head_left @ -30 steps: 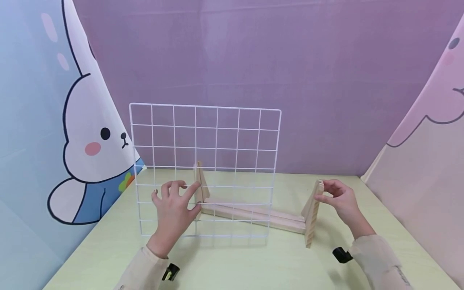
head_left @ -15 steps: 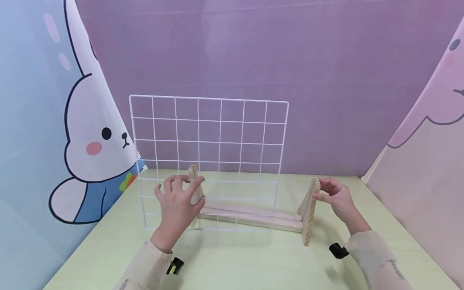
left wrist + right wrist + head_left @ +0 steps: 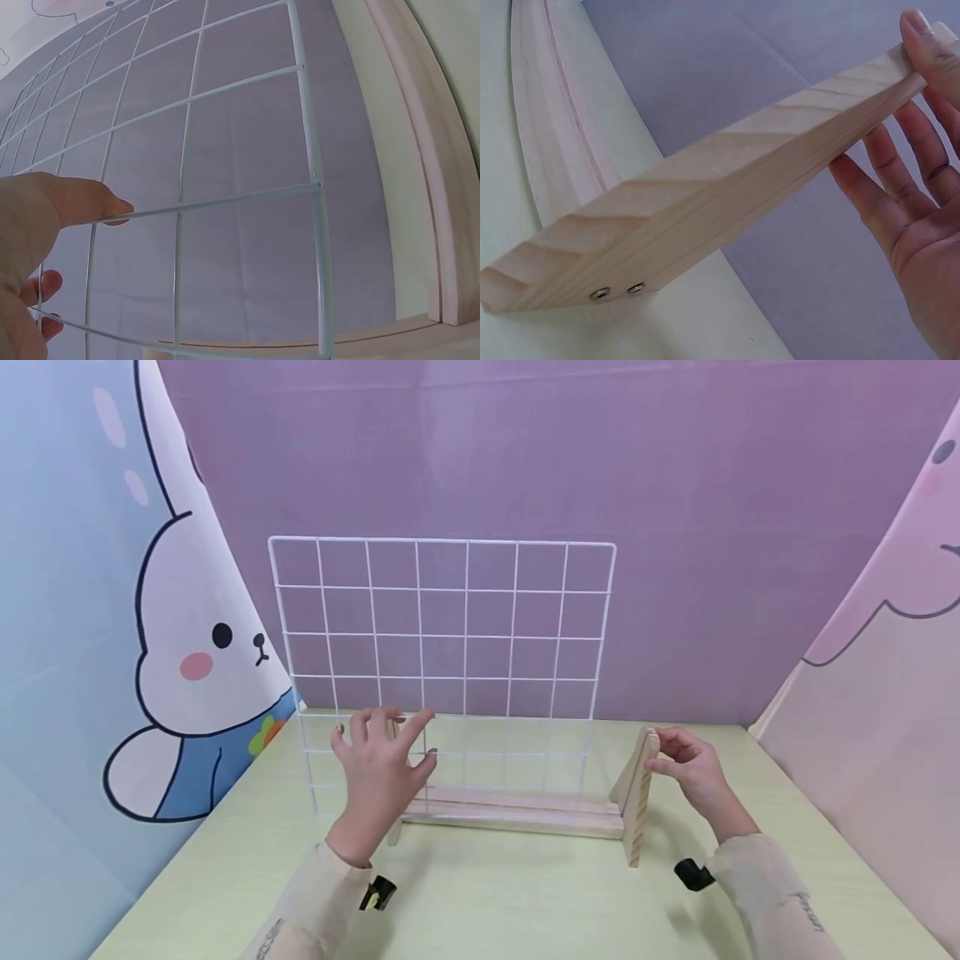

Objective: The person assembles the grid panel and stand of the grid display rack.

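A white wire grid [image 3: 491, 610] stands upright over a pale wooden stand [image 3: 517, 810], which has a long rail and a triangular end piece at each end. My left hand [image 3: 408, 739] pinches the grid's lower left wires, right by the left end piece [image 3: 393, 831]. The left wrist view shows a finger of the left hand [image 3: 45, 225] pressed on a horizontal wire of the grid [image 3: 315, 187], with the rail [image 3: 420, 150] behind. My right hand [image 3: 660, 752] grips the top of the right end piece [image 3: 636, 802]. Seen from the right wrist, the right hand [image 3: 915, 195] has its thumb on the top and its fingers behind the end piece [image 3: 727, 202].
The stand rests on a light green table [image 3: 525, 902]. A purple wall [image 3: 675, 527] closes the back, a bunny panel [image 3: 112, 652] slants along the left and a pink panel [image 3: 885, 693] along the right. Black wrist mounts [image 3: 378, 893] sit on both sleeves.
The grid has risen and shifted right and away from me, carried by my left hand. The stand has turned squarer to me. My right hand stays on the right end piece.
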Tool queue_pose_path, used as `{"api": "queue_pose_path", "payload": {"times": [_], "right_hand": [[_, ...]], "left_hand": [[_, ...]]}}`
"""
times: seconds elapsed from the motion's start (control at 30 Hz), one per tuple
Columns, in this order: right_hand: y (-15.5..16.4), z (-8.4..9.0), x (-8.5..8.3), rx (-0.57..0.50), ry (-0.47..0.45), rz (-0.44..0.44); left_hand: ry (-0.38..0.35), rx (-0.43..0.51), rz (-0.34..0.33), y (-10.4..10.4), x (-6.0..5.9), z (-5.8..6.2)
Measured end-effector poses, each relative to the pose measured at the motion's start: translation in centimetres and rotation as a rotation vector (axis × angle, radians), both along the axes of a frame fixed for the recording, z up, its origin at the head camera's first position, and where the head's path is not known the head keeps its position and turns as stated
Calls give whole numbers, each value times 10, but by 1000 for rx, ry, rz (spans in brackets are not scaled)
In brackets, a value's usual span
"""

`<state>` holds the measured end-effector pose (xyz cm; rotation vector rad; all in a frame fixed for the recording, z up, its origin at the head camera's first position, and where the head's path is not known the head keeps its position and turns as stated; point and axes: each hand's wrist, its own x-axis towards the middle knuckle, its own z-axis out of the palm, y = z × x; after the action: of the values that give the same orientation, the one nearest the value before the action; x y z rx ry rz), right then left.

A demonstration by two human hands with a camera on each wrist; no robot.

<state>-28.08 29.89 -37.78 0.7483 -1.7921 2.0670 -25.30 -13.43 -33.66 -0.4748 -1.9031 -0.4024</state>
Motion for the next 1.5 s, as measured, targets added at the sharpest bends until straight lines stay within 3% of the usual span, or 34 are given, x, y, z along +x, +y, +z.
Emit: {"api": "queue_pose_path", "payload": {"times": [0.27, 0.63, 0.9, 1.23, 1.5], "right_hand": [[3, -6, 1, 10, -41, 51], [8, -28, 10, 58, -67, 99], [11, -42, 13, 81, -60, 184], [19, -63, 16, 188, -175, 297], [22, -79, 13, 166, -231, 394]], "left_hand": [[11, 38, -27, 8, -5, 7], [-5, 43, -30, 12, -5, 11], [-13, 44, -32, 8, -4, 12], [14, 32, -39, 6, -6, 17], [26, 29, -50, 7, -6, 24]]}}
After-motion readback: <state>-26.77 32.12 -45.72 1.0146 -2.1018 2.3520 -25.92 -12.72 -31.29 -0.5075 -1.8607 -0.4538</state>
